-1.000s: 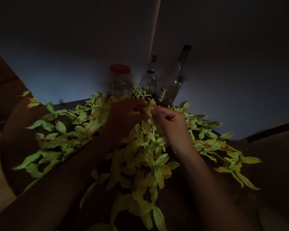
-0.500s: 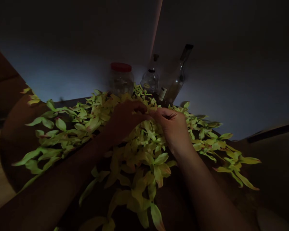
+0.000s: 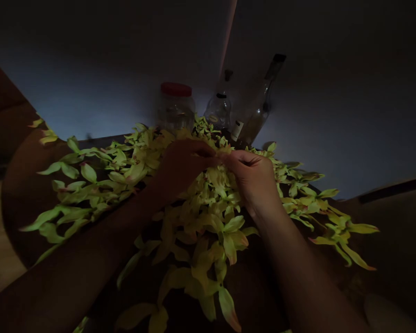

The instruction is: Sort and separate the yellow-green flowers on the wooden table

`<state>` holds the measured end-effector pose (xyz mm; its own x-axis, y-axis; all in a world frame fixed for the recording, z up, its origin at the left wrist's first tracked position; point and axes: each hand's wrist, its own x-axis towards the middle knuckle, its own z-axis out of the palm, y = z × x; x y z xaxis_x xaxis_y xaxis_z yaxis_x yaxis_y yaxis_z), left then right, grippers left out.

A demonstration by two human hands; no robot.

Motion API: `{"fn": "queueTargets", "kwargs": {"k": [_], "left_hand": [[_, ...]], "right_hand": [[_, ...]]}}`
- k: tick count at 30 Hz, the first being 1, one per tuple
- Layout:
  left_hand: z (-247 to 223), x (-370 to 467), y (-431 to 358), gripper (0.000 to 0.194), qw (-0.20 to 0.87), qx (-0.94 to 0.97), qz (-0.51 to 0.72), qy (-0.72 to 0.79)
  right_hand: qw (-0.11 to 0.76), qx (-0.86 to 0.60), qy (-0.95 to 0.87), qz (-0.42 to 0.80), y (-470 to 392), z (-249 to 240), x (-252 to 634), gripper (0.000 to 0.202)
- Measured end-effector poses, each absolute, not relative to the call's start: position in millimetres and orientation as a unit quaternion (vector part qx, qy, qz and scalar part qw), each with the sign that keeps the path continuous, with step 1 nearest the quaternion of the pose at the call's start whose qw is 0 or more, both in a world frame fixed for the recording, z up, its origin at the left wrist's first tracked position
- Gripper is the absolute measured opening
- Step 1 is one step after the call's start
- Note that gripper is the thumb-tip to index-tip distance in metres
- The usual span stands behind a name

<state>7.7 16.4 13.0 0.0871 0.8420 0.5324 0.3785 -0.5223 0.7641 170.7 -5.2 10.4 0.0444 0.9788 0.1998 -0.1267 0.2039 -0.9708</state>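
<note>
Yellow-green flowers (image 3: 229,231) with pointed petals, some tipped pink, lie spread over a dark table (image 3: 24,185). Above the middle of them my left hand (image 3: 183,164) and my right hand (image 3: 254,173) meet at the fingertips. Both hands are closed in a pinch on a small yellowish flower part (image 3: 223,150) between them. Its exact shape is hard to make out in the dim light. My left hand is in deep shadow, and its fingertips are partly hidden.
Behind the flowers stand a clear jar with a red lid (image 3: 176,106), a rounded glass bottle (image 3: 218,111) and a tall tilted bottle (image 3: 260,111) with a dark top. A pale wall (image 3: 333,129) rises behind them.
The view has shifted slightly, so the bottles and jar appear a little higher and further right. Both hands remain together, with my left fingers now closer against the right ones.
</note>
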Motion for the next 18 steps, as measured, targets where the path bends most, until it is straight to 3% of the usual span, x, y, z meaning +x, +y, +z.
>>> {"fn": "queueTargets", "kwargs": {"k": [10, 14, 18], "left_hand": [[14.5, 11.0, 9.4, 0.013, 0.268, 0.685, 0.555, 0.388], [14.2, 10.8, 10.3, 0.016, 0.273, 0.652, 0.582, 0.402], [14.7, 2.9, 15.4, 0.015, 0.256, 0.575, 0.629, 0.457]], "right_hand": [[0.578, -0.389, -0.434, 0.571, -1.5, 9.3, 172.7, 0.037], [0.586, -0.386, -0.433, 0.566, 1.9, 6.7, 175.4, 0.033], [0.675, -0.357, -0.405, 0.503, 11.6, 8.7, 189.4, 0.021]]}}
